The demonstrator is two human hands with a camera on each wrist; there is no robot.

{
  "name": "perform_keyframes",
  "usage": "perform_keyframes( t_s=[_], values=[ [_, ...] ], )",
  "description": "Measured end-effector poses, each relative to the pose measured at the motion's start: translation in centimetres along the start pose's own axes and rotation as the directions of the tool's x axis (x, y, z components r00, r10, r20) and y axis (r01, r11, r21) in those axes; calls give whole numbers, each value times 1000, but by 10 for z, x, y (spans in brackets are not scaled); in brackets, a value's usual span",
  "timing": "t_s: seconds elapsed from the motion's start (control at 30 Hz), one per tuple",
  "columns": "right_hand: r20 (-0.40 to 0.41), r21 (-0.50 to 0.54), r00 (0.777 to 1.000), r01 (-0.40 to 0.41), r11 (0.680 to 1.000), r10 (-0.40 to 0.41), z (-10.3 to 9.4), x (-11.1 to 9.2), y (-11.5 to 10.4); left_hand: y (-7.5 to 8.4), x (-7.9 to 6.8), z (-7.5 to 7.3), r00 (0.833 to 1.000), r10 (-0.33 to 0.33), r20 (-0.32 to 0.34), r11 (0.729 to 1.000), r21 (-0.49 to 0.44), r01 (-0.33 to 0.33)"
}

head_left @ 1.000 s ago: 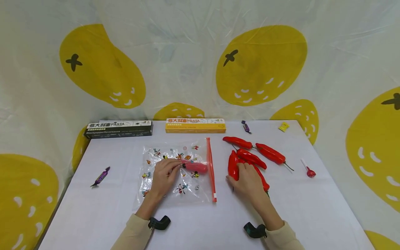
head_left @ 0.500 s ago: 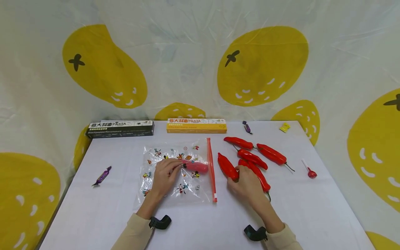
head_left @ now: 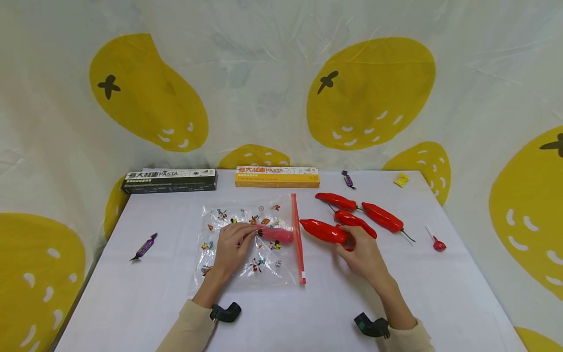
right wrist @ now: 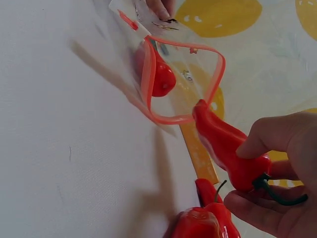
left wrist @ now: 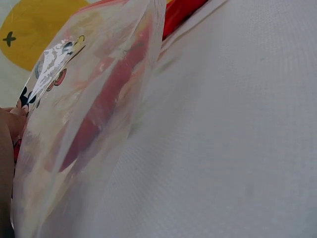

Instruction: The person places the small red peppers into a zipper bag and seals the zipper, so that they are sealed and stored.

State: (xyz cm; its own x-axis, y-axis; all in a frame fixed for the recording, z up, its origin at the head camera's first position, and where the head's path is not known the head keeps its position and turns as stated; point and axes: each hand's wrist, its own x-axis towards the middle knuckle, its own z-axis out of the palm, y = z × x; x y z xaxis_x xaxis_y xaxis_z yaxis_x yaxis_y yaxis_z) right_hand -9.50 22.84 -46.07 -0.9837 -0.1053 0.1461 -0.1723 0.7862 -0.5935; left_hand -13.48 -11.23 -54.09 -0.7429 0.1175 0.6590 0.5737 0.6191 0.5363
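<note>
Step in hand: bagging peppers, by the look of it; one red pepper [head_left: 276,235] already lies inside the clear zip bag [head_left: 246,244], and a second is being carried to the mouth
Right hand: the right hand [head_left: 362,254] has fingers and thumb curled round the stem end of the held pepper [head_left: 323,231], whose tip points left at the bag's red zip strip [head_left: 297,239], just beside it
Left hand: the left hand [head_left: 233,249] rests on top of the bag, fingertips pinching the film near the bagged pepper's stem so the mouth stands open, as the right wrist view shows
Bag mouth: a rounded red loop [right wrist: 183,79], with the held pepper's tip at its lower edge
Loose peppers: three more [head_left: 352,212] lie on the white table [head_left: 132,293] behind the right hand
Next move, as I judge it: slide the tip straight through the loop while the left hand keeps the opening lifted; the film is slack and could fold shut
</note>
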Motion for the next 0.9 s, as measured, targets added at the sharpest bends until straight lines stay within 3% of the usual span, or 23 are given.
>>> perform_keyframes(
  t_s=[0.17,0.47,0.67,0.9],
  values=[
    [67,-12,998,-12,1000,13,7,13,-6,-1,0,-1,1000,12,-5,1000,-13,-12],
    [183,143,983,-61,988,34,50,43,-19,2,1,0,999,45,-23,997,-55,-46],
    [220,196,975,-67,978,22,73,54,-30,3,0,-1,999,43,-23,998,-46,-44],
    [208,169,978,-30,985,-6,79,55,-37,3,2,-2,998,48,-37,998,-35,-49]
  ],
)
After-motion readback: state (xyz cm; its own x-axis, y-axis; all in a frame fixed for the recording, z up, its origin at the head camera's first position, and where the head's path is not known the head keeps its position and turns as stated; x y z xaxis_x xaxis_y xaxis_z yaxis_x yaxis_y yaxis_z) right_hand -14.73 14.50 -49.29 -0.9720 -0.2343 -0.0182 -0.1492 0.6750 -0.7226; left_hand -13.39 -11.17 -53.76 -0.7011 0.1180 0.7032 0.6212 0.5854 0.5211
